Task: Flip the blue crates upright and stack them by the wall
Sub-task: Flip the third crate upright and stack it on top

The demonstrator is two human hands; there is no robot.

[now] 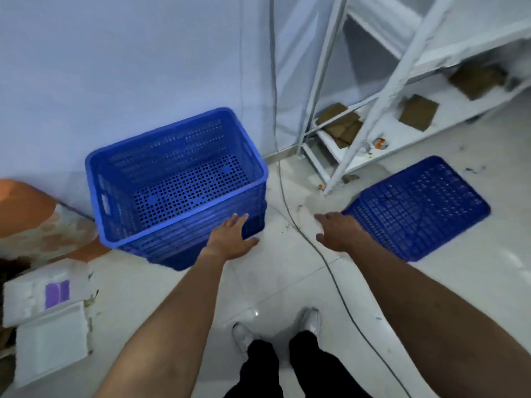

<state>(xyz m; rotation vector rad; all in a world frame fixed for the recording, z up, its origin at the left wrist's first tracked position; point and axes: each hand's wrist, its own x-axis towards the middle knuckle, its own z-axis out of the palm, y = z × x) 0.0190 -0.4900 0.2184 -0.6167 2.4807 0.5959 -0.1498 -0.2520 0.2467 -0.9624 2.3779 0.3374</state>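
Note:
A stack of upright blue crates [184, 225] stands against the white wall, the top one open and showing its perforated floor. My left hand [232, 237] is spread flat against the stack's near right corner, holding nothing. A second blue crate [425, 202] lies upside down on the floor at the right, its ribbed bottom facing up. My right hand [339, 229] hovers with fingers apart just left of that crate's near corner, apart from it.
A white metal shelving rack [373, 110] with cardboard pieces stands behind the overturned crate. A black cable [316, 248] runs across the floor between my hands. White foam boxes [48, 320] and an orange object [26, 208] lie at the left. My feet [275, 328] are below.

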